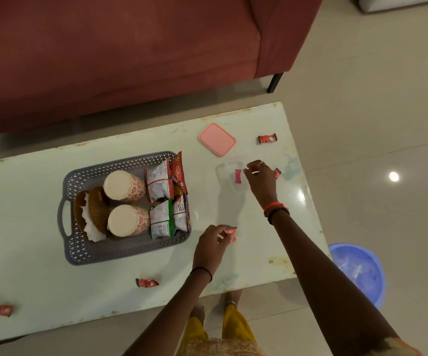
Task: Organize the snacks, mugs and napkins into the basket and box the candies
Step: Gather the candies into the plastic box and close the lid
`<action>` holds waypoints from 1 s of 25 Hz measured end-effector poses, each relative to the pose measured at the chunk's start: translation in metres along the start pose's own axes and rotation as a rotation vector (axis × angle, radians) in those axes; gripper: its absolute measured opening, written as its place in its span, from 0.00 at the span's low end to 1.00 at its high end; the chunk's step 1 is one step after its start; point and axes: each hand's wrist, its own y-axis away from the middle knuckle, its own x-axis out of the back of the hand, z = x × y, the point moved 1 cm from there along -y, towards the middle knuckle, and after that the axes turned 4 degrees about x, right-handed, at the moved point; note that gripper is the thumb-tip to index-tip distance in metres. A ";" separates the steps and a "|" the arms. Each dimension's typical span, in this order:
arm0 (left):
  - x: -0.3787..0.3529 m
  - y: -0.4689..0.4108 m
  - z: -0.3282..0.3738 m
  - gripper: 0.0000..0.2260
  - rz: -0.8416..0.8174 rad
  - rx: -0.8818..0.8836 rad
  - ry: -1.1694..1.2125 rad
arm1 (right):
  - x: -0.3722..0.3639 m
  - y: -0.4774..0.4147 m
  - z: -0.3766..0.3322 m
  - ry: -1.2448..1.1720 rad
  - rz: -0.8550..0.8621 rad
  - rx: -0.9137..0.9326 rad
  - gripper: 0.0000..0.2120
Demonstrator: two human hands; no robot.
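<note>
Hovering at centre right, the right hand (260,179) was loosely curled, empty, over the clear box (231,176); a red candy (231,233) was pinched in the left hand (211,242) for boxing.

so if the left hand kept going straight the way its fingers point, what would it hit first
Probably nothing. The left hand, pinching a red candy, points rightward across bare table toward the right forearm, which may sit higher.

A perforated grey plastic basket (120,249) sits on the glossy, scuffed pale tabletop (41,227), with a clear plastic box (227,168) and matt pink plastic lid (217,139) at two o'clock.
</note>
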 end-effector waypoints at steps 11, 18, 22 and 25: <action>0.022 -0.112 0.087 0.09 0.180 -0.023 0.008 | 0.032 -0.018 0.063 0.145 0.057 -0.174 0.16; 0.003 -0.112 0.070 0.14 0.175 -0.061 0.051 | 0.025 -0.027 0.060 0.185 -0.015 -0.162 0.21; -0.003 -0.087 0.044 0.12 0.227 -0.052 0.081 | 0.032 -0.032 0.035 0.150 0.078 -0.026 0.16; -0.010 -0.070 0.030 0.11 0.248 0.006 0.125 | 0.027 -0.017 0.012 0.171 -0.025 0.172 0.15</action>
